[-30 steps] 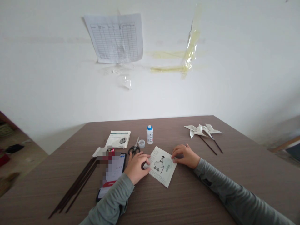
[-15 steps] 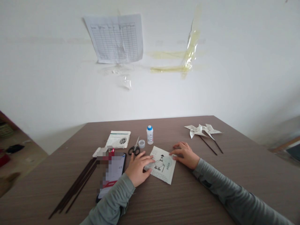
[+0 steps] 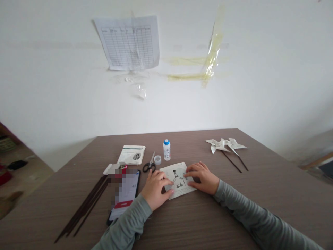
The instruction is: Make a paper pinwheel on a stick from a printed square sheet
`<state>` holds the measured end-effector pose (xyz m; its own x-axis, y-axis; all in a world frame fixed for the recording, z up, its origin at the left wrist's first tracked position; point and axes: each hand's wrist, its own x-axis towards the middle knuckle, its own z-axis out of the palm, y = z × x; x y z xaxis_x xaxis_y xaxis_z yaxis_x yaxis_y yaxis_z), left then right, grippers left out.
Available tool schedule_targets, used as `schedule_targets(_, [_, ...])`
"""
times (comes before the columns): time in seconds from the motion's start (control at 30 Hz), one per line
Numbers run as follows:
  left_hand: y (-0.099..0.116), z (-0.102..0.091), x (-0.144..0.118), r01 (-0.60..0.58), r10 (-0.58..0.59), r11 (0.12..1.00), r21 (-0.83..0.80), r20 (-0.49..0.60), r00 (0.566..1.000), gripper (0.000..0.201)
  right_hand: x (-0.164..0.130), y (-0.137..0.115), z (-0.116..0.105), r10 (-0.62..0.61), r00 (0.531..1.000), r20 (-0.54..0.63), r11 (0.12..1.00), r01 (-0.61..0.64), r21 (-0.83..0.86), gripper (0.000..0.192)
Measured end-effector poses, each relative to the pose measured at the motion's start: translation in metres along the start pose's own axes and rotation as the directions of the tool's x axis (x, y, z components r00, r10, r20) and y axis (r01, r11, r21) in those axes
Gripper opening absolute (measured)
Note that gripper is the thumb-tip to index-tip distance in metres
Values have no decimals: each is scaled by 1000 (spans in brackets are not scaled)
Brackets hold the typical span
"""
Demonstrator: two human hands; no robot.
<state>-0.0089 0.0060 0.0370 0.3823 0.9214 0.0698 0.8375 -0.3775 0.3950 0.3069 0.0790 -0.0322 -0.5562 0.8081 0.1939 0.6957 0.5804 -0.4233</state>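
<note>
A square sheet of printed paper (image 3: 178,189) with a drawn bird figure lies flat on the table in front of me. My left hand (image 3: 157,189) rests on its left side, fingers apart. On its right side lies my right hand (image 3: 203,177), fingers spread over the edge. Neither hand grips anything; parts of the sheet are hidden under the fingers. Just beyond the paper are scissors (image 3: 149,167) with black handles, a small round white cap (image 3: 157,159) and an upright glue bottle (image 3: 167,151) with a blue top.
Two paper pinwheels (image 3: 219,145) on dark sticks lie at the back right. Left of my hands are a phone (image 3: 130,189), a bundle of dark sticks (image 3: 85,205), a small red and white box (image 3: 113,169) and a stack of printed paper (image 3: 129,155). A wall stands behind the table (image 3: 260,194).
The paper has turned counter-clockwise, so the drawn bird now stands more upright. My right hand has shifted slightly lower and left with it; my left hand has moved slightly right.
</note>
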Motion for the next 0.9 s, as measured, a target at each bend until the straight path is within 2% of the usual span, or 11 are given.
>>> schedule_targets(0.13, [-10, 17, 2, 7, -8, 1000, -7, -39, 999, 21, 1, 1, -5, 20, 999, 33, 999, -21, 30, 40])
schedule_targets(0.27, [-19, 30, 4, 1, -2, 1000, -22, -45, 999, 39, 4, 3, -4, 23, 1000, 19, 998, -24, 65, 35])
schedule_targets(0.43, [-20, 27, 3, 2, -2, 1000, -10, -42, 999, 49, 4, 5, -1, -74, 997, 6, 992, 73, 106, 38])
schedule_targets(0.57, [-19, 24, 2, -11, 11, 1000, -9, -37, 999, 52, 0, 6, 0, -125, 991, 42, 986, 119, 116, 40])
schedule_targets(0.73, [-20, 24, 4, -2, 3, 1000, 11, -7, 1000, 55, 0, 8, -1, -146, 985, 96, 986, 137, 98, 59])
schedule_targets(0.9, [-21, 25, 5, 2, -2, 1000, 14, 9, 1000, 53, 2, 10, -2, -170, 977, 128, 984, 161, 78, 68])
